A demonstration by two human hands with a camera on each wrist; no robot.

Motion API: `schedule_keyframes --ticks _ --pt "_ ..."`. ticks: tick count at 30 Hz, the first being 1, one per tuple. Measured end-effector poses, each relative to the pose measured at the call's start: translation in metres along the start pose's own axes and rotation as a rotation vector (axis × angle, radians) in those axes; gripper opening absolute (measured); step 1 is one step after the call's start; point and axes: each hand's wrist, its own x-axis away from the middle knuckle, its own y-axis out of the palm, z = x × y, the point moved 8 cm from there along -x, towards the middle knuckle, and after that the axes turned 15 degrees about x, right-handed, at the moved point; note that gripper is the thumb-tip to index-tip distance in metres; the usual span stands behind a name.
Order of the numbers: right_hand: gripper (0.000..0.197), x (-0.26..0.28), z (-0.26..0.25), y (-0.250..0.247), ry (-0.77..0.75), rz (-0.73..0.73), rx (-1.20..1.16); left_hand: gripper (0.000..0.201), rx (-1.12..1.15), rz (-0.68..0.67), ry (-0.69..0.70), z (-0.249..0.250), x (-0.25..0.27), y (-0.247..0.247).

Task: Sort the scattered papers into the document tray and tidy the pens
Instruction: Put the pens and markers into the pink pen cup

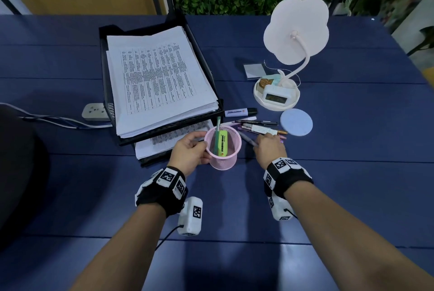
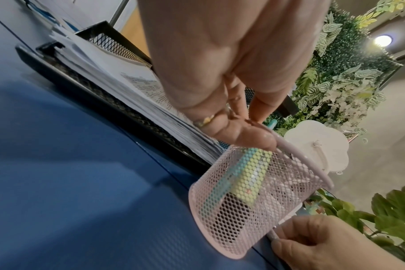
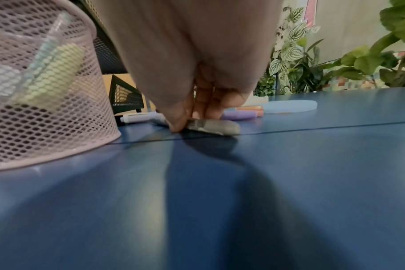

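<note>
A black mesh document tray [image 1: 106, 84] holds a thick stack of printed papers [image 1: 159, 79], with more sheets on its lower tier [image 1: 162, 142]. In front of it stands a pink mesh pen cup [image 1: 223, 157] containing a green highlighter [image 1: 220, 145]. My left hand [image 1: 202, 144] grips the cup's rim [image 2: 301, 155], fingers [image 2: 250, 135] curled over it. My right hand [image 1: 260, 142] reaches into several loose pens [image 1: 258, 127] on the table and pinches a grey pen [image 3: 213, 126] lying flat, thumb and fingers [image 3: 180, 120] on it. A lilac highlighter [image 1: 239, 112] lies by the tray.
A white flower-shaped lamp [image 1: 296, 30] stands at the back right, its base [image 1: 277, 93] holding a small clock. A round pale-blue coaster [image 1: 296, 122] lies beside the pens. A power strip [image 1: 96, 111] with cables sits left of the tray. Plants line the table's far edge.
</note>
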Motion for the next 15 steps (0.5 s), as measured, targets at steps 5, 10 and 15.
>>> schedule_keyframes --ticks 5,10,15 --pt "0.019 0.005 0.008 -0.004 0.082 -0.030 -0.308 0.024 0.008 -0.002 0.000 0.000 0.000 -0.001" --pt "0.006 0.012 0.007 -0.038 0.069 0.034 -0.858 0.022 0.020 -0.010 -0.006 -0.001 0.001 0.002" --pt "0.015 0.022 -0.003 -0.067 0.061 -0.007 -1.417 0.021 0.019 -0.011 -0.014 0.000 0.003 0.005"
